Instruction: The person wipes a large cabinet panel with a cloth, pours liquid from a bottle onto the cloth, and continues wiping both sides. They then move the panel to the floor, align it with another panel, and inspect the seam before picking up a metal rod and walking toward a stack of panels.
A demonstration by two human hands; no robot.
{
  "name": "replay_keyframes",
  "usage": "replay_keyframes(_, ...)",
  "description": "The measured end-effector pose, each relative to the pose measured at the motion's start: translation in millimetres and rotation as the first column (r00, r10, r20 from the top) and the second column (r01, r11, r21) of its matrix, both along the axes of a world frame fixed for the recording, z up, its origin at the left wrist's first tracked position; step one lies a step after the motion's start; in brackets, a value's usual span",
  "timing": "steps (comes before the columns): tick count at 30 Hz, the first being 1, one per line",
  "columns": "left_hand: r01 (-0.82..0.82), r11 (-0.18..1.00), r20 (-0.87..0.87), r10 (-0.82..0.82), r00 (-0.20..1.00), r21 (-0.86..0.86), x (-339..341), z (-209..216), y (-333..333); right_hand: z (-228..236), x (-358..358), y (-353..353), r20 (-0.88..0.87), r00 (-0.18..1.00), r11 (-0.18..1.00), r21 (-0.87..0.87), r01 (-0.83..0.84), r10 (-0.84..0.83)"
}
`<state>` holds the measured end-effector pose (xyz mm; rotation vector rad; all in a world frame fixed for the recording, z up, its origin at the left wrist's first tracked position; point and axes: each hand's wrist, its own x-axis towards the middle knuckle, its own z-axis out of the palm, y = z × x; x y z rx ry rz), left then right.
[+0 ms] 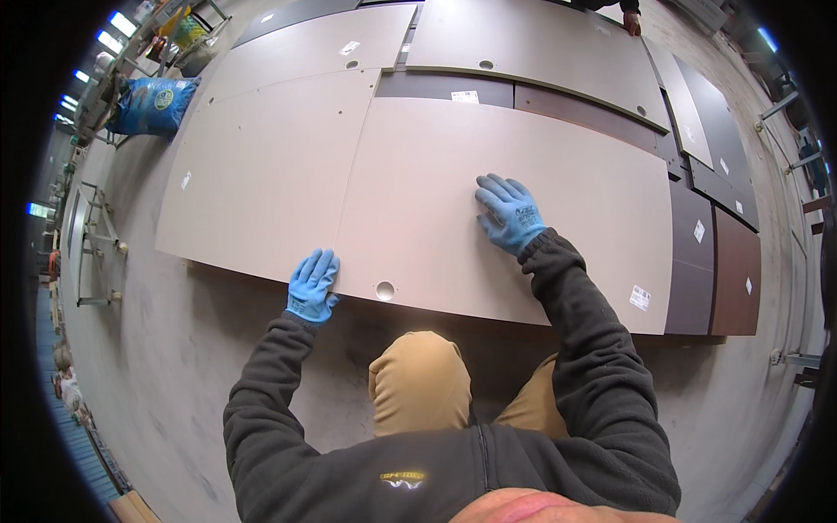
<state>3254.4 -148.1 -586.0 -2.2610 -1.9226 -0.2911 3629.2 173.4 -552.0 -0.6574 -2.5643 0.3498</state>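
Two light beige furniture panels lie side by side in front of me, a right-hand panel (418,200) and a left-hand panel (261,174). My right hand (511,214), in a blue glove, rests flat on the right-hand panel with its fingers stretched out. At the near edge, by the seam between the two, my left hand (312,286) has its gloved fingers extended over the panel surface; its thumb points down toward the edge. A round hole (384,291) is cut close to the front edge, right of the left hand. A white label (640,298) sticks near the right-hand panel's near right corner.
More beige panels (532,61) lie behind, over dark grey and reddish-brown boards (737,270) that show at the right. Another person's hand (632,23) touches the far right panel edge. A blue sack (157,105) and a wheeled metal frame (96,235) stand at left.
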Motion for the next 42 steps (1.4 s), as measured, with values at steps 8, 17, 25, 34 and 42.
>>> replay_keyframes(8, -0.012, 1.0, -0.005, 0.012, 1.0, -0.012, -1, -2, -2, 6, 19, 18, -0.011, 0.995, 0.994, 0.041, 0.103, -0.102)
replay_keyframes(17, -0.009, 1.0, 0.005, 0.009, 1.0, -0.005, 0, -2, -1, 11, 57, 48, -0.06, 0.975, 0.972, 0.088, 0.217, -0.212)
replay_keyframes(25, 0.0, 1.0, 0.001, 0.0, 1.0, -0.014, 1, 2, 1, -9, 123, 55, -0.012, 0.935, 0.934, 0.053, 0.354, -0.354)
replay_keyframes(34, -0.01, 1.0, 0.009, 0.01, 1.0, -0.026, 3, 3, 1, -30, 138, 63, 0.008, 0.901, 0.9, -0.044, 0.434, -0.434)
replay_keyframes(42, -0.011, 1.0, 0.019, 0.012, 1.0, -0.014, 2, 1, 1, -30, 134, 60, -0.022, 0.904, 0.904, 0.024, 0.427, -0.427)
